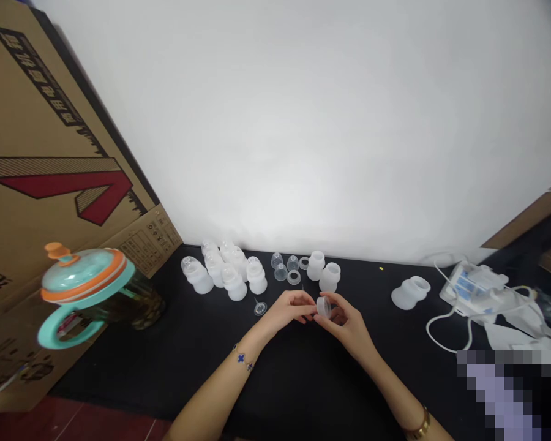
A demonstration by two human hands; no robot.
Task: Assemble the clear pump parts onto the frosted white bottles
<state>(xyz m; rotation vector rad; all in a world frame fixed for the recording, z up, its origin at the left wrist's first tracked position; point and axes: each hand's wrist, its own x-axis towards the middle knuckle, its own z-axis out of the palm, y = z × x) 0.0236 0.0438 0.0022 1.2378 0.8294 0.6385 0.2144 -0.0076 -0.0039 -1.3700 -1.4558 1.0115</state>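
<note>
My right hand (pixel 343 320) grips a translucent white bottle collar ring (pixel 323 307) between thumb and fingers, its opening tilted sideways. At the ring's left side, my left hand (pixel 294 307) has its fingers pinched together; whatever they hold is hidden. Behind the hands stand two open white baby bottles (pixel 329 277). Close to them lie clear dome caps (pixel 281 272) and loose collar rings (pixel 294 277). A clear bottle nipple (pixel 259 308) rests on the black table left of my left hand. Farther left stand several capped baby bottles (pixel 234 283).
A large cup (pixel 89 278) with a turquoise handle stands left, beside a cardboard box (pixel 50 122). At right, one white bottle (pixel 411 292) lies on its side near white cables and a plastic packet (pixel 472 289). A white wall (pixel 312 122) rises behind the table.
</note>
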